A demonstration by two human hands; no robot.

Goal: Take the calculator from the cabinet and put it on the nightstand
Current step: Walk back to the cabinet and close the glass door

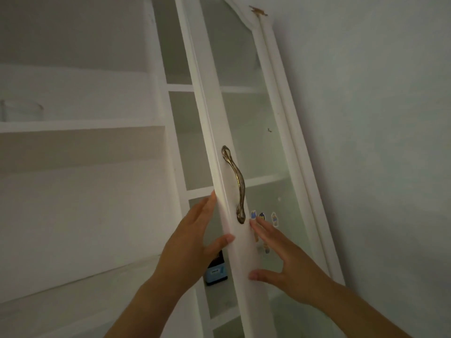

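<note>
A tall white cabinet has a glass door (pixel 219 142) standing partly open, with a brass handle (pixel 235 184) on its frame. My left hand (pixel 190 242) grips the door's free edge below the handle, fingers behind it and thumb on the front. My right hand (pixel 285 262) lies flat against the door's front, fingers spread on the glass and thumb on the frame. Inside the cabinet, a dark object with a light blue lower part, likely the calculator (pixel 216 272), stands on a shelf. My left hand and the door hide part of it.
White open shelves (pixel 80 125) run along the left of the cabinet. Small stickers (pixel 262 217) dot the glass near the handle. A plain pale wall (pixel 366 142) lies right of the cabinet. Several inner shelves show through the glass. No nightstand is in view.
</note>
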